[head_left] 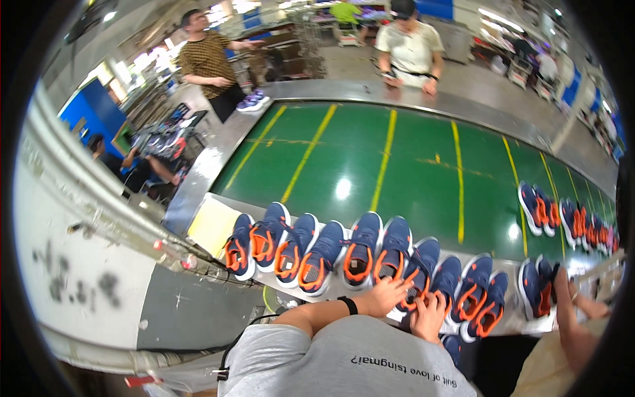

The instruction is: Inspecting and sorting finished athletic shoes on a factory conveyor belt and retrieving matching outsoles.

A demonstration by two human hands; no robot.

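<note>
A row of navy sneakers with orange collar linings and white soles stands along the near metal edge of the table, toes pointing away from me. Both my hands are at the heel end of one sneaker point(425, 253) right of the row's middle. My left hand point(385, 297), a black band on its wrist, has its fingers bent over the collar from the left. My right hand point(429, 315) grips the same collar from the right with curled fingers. Part of the heel is hidden by my hands. Another navy sneaker point(446, 281) stands close by on the right.
A green conveyor belt point(357, 152) with yellow cross lines lies beyond the row, carrying more sneakers point(539, 208) at right. A yellow pad point(213, 225) lies at left. A co-worker's hand point(570, 301) is at a sneaker point(531, 288) on my right. Other people stand beyond.
</note>
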